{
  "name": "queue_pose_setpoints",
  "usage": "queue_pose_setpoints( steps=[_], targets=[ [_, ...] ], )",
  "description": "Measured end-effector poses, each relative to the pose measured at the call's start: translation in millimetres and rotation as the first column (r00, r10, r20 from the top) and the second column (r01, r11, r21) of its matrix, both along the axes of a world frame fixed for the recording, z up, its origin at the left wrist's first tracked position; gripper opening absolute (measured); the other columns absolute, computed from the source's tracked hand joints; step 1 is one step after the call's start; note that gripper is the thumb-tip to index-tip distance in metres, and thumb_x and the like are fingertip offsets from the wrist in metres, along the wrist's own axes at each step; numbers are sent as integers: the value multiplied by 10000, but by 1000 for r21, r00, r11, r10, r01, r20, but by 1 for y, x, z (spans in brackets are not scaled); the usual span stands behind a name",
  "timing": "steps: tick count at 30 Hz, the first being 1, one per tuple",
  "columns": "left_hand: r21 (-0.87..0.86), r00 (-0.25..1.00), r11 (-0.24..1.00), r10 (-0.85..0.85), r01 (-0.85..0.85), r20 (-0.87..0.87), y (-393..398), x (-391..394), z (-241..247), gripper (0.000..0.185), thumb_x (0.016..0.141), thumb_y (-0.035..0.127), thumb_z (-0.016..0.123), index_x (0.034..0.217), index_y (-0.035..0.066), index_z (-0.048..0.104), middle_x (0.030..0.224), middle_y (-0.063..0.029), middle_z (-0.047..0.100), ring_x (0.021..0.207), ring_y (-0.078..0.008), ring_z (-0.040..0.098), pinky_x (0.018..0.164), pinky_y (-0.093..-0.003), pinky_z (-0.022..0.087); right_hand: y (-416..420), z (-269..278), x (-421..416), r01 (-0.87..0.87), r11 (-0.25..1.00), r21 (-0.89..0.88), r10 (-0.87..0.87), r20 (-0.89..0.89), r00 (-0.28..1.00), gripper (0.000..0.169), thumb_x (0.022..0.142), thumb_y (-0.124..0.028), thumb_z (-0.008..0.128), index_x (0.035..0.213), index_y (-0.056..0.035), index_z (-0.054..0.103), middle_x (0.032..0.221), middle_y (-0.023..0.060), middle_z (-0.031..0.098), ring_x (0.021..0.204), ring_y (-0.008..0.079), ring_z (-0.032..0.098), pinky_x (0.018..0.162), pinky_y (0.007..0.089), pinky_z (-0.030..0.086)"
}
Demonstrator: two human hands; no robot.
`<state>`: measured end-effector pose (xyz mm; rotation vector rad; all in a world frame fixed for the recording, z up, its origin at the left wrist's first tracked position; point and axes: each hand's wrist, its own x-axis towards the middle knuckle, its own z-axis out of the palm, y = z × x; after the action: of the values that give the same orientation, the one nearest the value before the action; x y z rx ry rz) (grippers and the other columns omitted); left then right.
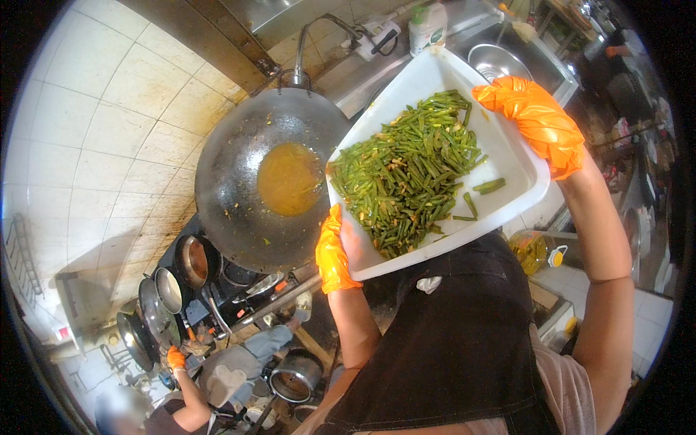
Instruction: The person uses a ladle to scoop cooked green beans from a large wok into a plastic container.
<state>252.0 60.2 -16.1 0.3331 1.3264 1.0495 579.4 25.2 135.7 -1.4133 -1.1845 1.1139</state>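
Both my hands, in orange plastic gloves, hold a white plastic tub [511,155] tilted in front of my apron. My left hand [333,253] grips its near left side, and my right hand [535,125] is over the rim on the right. Cut green beans [418,168], mixed with small brown bits, are heaped toward the tub's left side; a few pieces lie loose on the right. Left of the tub, partly covered by its edge, sits a large dark wok [228,174]. Yellow-brown oily liquid [288,179] with scraps pools in it.
A metal faucet [297,76] stands behind the wok. At the upper right, a steel bowl [497,62] lies in a sink [563,81], near a white jug [428,30]. An oil bottle [530,253] is at my right. Lower left, a co-worker [185,402] stands by several pans [168,291].
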Motion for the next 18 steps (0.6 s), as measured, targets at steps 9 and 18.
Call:
queue_pose_setpoints(
  steps=[9, 18],
  targets=[
    [-73, 999, 997, -4, 7, 52, 0, 1, 7, 247, 820, 254, 625, 945, 41, 634, 772, -21, 595, 679, -115, 531, 604, -237, 428, -2, -4, 1, -11, 997, 79, 2, 112, 994, 298, 864, -155, 549, 1130, -20, 537, 1095, 78, 571, 979, 135, 542, 851, 275, 442],
    [22, 999, 999, -23, 23, -31, -3, 4, 3, 262, 837, 251, 607, 960, 20, 624, 771, -16, 578, 727, -110, 530, 641, -227, 426, -3, 1, -2, 36, 999, 9, -36, -68, 997, 293, 868, -148, 540, 1132, -20, 535, 1088, 69, 575, 962, 122, 551, 842, 255, 447]
  ],
)
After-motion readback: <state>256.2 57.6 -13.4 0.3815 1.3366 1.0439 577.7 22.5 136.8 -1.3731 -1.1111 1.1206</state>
